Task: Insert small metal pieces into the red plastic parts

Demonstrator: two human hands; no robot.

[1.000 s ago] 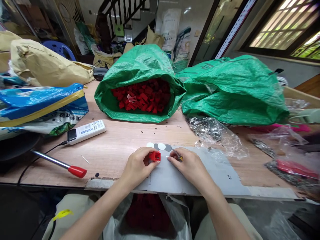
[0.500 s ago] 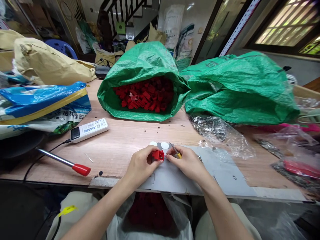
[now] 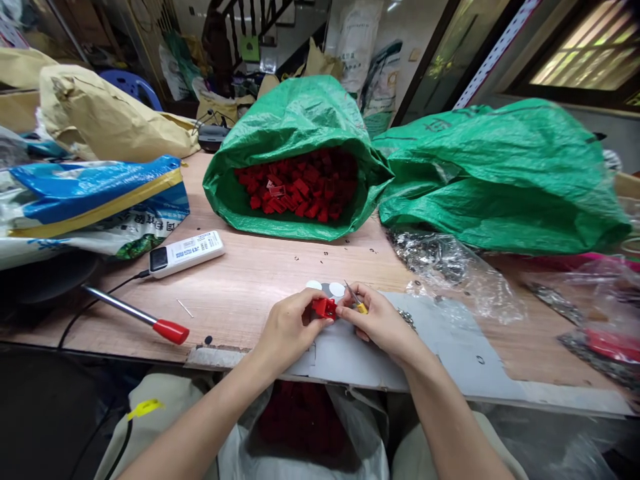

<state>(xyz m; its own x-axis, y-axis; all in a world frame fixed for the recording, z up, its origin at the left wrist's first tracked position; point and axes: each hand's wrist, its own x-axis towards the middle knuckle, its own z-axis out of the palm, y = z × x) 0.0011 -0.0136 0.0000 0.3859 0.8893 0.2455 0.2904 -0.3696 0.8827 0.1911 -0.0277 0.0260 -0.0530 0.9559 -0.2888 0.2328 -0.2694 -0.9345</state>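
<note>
**Slip Risk at Close Quarters**

Lower centre: the left hand [image 3: 284,332] pinches a red part [image 3: 323,308]; the right hand [image 3: 383,324], fingertips at it, holds a pointed tool [image 3: 362,308]. A slipping grip could prick a finger.

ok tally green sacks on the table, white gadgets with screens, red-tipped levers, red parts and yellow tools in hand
green sacks: 2
white gadget: 1
red-tipped lever: 1
red part in left hand: 1
yellow tool in right hand: 1
total: 6
</note>
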